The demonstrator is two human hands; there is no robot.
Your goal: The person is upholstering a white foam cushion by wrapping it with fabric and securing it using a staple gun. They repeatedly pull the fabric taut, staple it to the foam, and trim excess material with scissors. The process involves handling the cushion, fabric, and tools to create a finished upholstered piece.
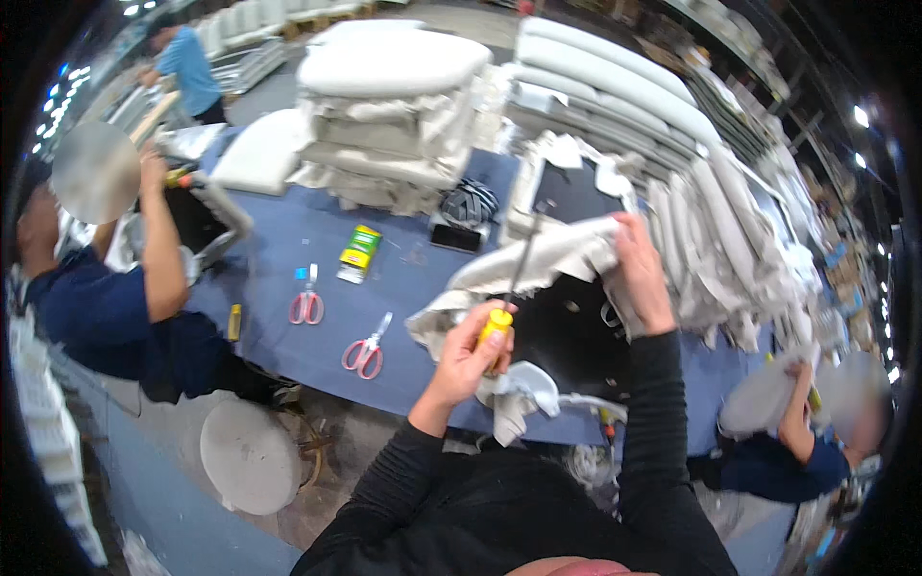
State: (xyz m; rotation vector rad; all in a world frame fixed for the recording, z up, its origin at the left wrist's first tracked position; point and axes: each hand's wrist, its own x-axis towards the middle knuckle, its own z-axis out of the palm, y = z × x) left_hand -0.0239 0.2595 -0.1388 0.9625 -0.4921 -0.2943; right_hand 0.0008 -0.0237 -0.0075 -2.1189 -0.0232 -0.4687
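Black-sleeved forearms are coming up from the lower edge. Left hand point(468, 353) is wrapping its grip tight round the yellow handle of a screwdriver point(506, 294), its shaft pointing up into the fabric. Right hand point(639, 274) is pinching closed on the edge of the off-white fabric cover point(538, 264), which is lying half over a black seat panel point(567, 331) at the near edge of the blue worktop point(288, 240). Judging by this, the cover is only partly fitted: one side is draped on, loose folds are hanging below, black panel is showing bare. Two red-handled scissors point(364, 353) point(306, 305) and a green-yellow box point(360, 252) are lying left, well apart. Stacked white cushions point(389, 106) and rows of covered pads point(711, 221) are crowding the far side; co-workers are working at both flanks.
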